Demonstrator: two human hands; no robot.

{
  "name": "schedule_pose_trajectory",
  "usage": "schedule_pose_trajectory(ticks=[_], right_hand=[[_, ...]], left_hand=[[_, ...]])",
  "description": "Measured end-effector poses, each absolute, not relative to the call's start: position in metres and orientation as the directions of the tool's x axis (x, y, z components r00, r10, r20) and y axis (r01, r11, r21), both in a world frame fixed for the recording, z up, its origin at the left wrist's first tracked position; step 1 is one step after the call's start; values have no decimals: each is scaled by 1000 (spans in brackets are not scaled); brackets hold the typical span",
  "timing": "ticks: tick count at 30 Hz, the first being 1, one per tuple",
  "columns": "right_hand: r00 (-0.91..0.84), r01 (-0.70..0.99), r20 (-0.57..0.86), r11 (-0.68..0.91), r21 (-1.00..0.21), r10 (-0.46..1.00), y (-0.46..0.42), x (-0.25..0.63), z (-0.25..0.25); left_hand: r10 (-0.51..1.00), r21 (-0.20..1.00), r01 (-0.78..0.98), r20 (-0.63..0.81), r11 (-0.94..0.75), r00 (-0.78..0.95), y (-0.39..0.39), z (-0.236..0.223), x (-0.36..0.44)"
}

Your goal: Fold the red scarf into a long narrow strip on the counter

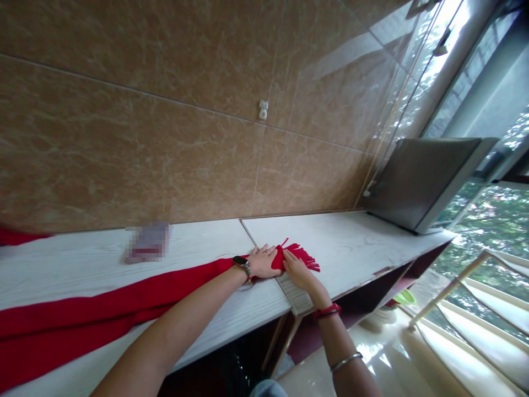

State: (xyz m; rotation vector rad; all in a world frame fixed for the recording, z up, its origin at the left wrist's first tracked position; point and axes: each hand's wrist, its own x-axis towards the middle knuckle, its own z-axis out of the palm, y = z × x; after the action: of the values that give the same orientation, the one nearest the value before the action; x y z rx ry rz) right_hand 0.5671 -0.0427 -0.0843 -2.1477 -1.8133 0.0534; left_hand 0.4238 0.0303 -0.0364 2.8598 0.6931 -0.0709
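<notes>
A long red scarf (pixel 103 303) with a fringed end stretches along the white counter (pixel 339 237) from the left edge to the middle. My left hand (pixel 263 261) lies flat on the scarf close to its fringe, fingers spread. Right beside it, my right hand (pixel 296 270) rests on the scarf's end with the fingers stretched out, next to the red fringe (pixel 303 257). The two hands nearly touch. Part of the scarf is hidden under my left forearm and both hands.
A small blurred-out item (pixel 149 242) lies on the counter near the wall. At the counter's far right stands a grey boxy appliance (pixel 425 182). Open shelves (pixel 347 298) sit below, and a metal rack (pixel 450 286) stands by the window. Brown tiles (pixel 165 138) cover the wall behind.
</notes>
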Motion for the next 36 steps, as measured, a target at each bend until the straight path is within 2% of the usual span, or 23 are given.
schedule_pose_trajectory(ticks=[7,15,18,21,24,27,30,36], right_hand=[[151,954,207,-88,-285,967,-48,559,-84],[101,972,140,-68,-226,985,-60,543,-75],[61,987,136,-39,-154,989,-64,539,-72],[95,993,138,-84,-84,986,-67,537,-70],[162,987,247,-156,-42,955,-65,531,-67],[108,994,346,-106,-24,932,-56,519,-65],[65,998,313,-58,-33,947,-46,507,-66],[23,999,240,-33,39,970,-40,509,-74]], left_hand=[[462,177,471,-92,-864,882,18,-35,406],[441,189,453,-102,-872,892,10,-39,384],[443,196,453,-95,-870,892,8,-37,369],[496,168,504,-91,-847,864,5,-27,346],[578,94,580,-43,-809,815,4,-18,311],[633,76,632,-17,-771,774,5,-20,271],[678,89,678,-38,-729,734,10,-32,238],[755,80,762,-99,-643,648,16,-38,200]])
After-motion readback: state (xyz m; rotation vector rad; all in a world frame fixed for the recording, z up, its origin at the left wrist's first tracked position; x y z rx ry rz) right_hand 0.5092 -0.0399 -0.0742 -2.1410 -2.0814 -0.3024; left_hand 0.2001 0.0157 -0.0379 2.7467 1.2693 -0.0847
